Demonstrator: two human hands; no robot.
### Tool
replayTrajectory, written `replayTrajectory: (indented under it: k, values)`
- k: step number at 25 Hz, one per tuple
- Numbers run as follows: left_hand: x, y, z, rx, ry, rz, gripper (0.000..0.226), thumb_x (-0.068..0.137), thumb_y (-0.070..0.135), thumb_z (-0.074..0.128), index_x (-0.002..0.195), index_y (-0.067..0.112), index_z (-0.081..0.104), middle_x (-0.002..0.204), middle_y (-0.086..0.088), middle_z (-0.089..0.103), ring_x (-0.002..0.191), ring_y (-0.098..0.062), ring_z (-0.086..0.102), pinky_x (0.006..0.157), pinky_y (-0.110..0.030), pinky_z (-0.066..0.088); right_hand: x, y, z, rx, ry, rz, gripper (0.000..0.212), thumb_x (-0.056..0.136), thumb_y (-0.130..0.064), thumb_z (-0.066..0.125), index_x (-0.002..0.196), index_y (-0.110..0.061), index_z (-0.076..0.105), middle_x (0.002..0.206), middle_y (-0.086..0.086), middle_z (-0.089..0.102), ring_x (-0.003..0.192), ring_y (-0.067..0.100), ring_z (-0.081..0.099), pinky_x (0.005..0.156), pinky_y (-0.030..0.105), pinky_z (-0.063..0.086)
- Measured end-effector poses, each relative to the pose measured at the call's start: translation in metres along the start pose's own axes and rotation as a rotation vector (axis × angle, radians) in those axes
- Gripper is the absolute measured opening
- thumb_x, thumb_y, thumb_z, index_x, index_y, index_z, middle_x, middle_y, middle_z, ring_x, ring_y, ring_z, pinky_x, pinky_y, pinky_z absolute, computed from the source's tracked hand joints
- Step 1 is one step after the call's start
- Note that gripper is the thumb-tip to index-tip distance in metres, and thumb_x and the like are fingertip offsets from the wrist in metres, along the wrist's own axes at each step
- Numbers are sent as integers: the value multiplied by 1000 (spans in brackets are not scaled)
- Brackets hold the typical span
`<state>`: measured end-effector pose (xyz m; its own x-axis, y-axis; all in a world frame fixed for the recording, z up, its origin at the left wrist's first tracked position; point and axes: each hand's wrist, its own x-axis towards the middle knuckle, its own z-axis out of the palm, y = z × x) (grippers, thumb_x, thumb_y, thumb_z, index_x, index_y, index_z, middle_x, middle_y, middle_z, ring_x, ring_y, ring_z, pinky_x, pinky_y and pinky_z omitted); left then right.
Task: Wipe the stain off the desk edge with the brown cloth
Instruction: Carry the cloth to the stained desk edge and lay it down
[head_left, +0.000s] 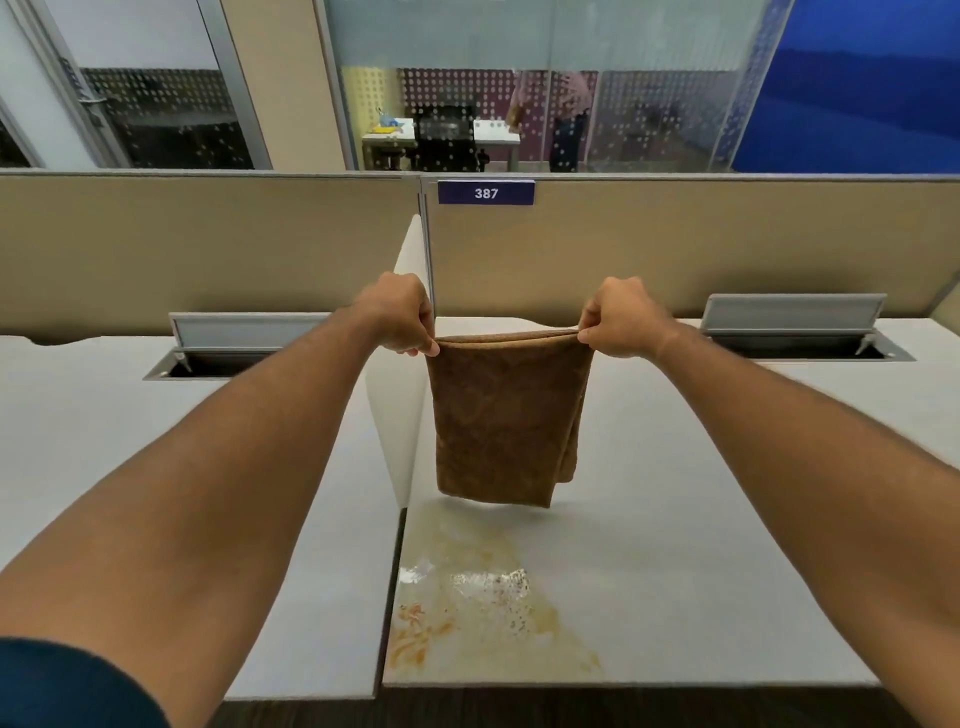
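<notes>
Two desks meet at a seam, and the right-hand desk (675, 545) carries the stain (467, 587) at its near left corner, running up to the front edge. Taking the stain as landmark: a white divider panel (395, 415) stands just beyond it on the left, and the brown cloth (506, 415) hangs directly beyond and above it, lower hem clear of the surface. The person's left hand (400, 317) and right hand (618, 319) are each closed in a pinch on one top corner, holding the cloth taut and doubled; in my judgement this squares it into a pad before it is lowered. Wiping is not yet begun. Farther beyond the stain, two cable troughs (800, 332) stand lids raised; their contents cannot be seen.
</notes>
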<state>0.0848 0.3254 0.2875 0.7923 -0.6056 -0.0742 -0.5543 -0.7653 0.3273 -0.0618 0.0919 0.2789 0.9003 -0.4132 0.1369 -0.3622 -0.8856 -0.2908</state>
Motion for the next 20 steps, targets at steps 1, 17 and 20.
replayTrajectory:
  k: [1, 17, 20]
  values:
    - [0, -4, 4, 20, 12, 4, 16, 73, 24, 85, 76, 12, 76, 69, -2, 73, 67, -12, 70, 64, -28, 57, -2, -4, 7, -2, 13, 19, 18, 80, -6, 63, 84, -13, 79, 77, 6, 70, 77, 23, 64, 64, 30, 51]
    - [-91, -42, 79, 51, 166, 1, 12, 79, 23, 80, 84, 14, 74, 77, -4, 68, 69, -21, 64, 65, -33, 54, -88, -26, 73, 49, -24, 98, 14, 82, -7, 65, 87, -8, 78, 84, 11, 73, 78, 25, 67, 74, 35, 59]
    - [-131, -55, 124, 45, 71, -26, 13, 80, 25, 79, 86, 15, 74, 80, -3, 69, 69, -17, 61, 62, -29, 46, -128, -18, 107, 67, -147, 106, 11, 81, -8, 67, 86, -10, 77, 81, 8, 72, 77, 24, 67, 70, 32, 58]
